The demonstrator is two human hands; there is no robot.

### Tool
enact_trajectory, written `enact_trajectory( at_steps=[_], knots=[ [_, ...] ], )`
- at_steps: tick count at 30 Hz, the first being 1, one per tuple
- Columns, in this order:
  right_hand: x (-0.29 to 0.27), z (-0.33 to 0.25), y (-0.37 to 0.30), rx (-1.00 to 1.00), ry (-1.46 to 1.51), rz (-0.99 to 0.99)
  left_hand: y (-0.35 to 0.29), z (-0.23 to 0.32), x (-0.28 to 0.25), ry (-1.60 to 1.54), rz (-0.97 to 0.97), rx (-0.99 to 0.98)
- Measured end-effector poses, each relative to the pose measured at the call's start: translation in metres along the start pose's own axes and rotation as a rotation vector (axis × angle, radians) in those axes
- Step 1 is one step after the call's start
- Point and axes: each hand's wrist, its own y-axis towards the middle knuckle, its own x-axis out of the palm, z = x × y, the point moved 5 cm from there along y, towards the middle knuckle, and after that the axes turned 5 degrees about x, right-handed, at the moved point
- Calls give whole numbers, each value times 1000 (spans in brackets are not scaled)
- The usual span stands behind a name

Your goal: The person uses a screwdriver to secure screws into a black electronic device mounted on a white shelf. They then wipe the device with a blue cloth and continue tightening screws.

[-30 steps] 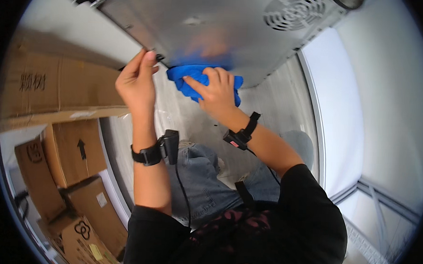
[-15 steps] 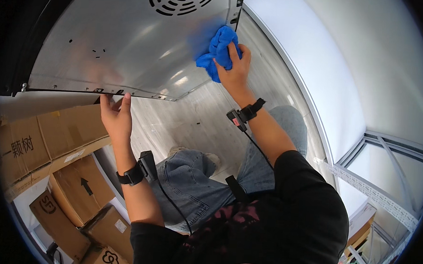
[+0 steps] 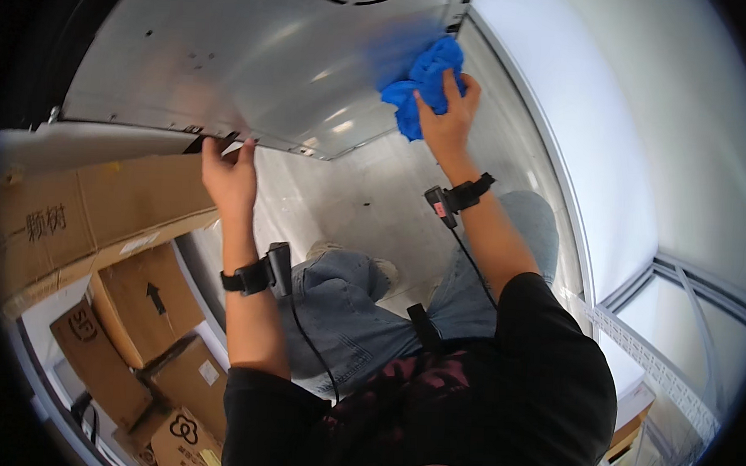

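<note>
A large metal panel with round vent slots and small holes fills the upper left; its surface is shiny. My left hand is at the panel's lower edge, thumb and fingers closed on that edge; some fingertips are hidden by it. A crumpled blue cloth is bunched in my right hand, pressed against the panel near its right edge. The cloth's blue reflection shows on the metal. Each wrist wears a black strap with a small device and a cable.
Cardboard boxes are stacked on a shelf at the left. A white wall panel runs along the right, with a metal frame below it. My legs are bent over a grey wood-look floor.
The panel, both hands and the cloth appear shifted to the right and slightly up in the picture, along with the background. My right hand still holds the cloth to the metal.
</note>
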Motion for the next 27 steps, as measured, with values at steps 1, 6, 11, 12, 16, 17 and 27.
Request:
enact_trajectory(
  at_steps=[1,6,11,12,16,17,27],
  knots=[
    [2,0,-3,-3,-26,4,-1,-5,1,32,5,-11],
    [21,-16,-27,-50,-63,-42,-9,-7,5,-68,-51,-80],
    [66,-80,-77,-210,99,-219,-8,-19,2,-36,-43,-81],
    [73,-95,-84,-241,134,-266,-7,-16,3,1,-39,-61],
    [89,-129,-101,-310,152,-378,-5,6,3,234,-22,8],
    [88,-129,-101,-310,147,-399,-5,10,3,285,-15,31],
    [25,6,-30,31,-65,-117,-1,8,7,210,-34,3]
  ],
)
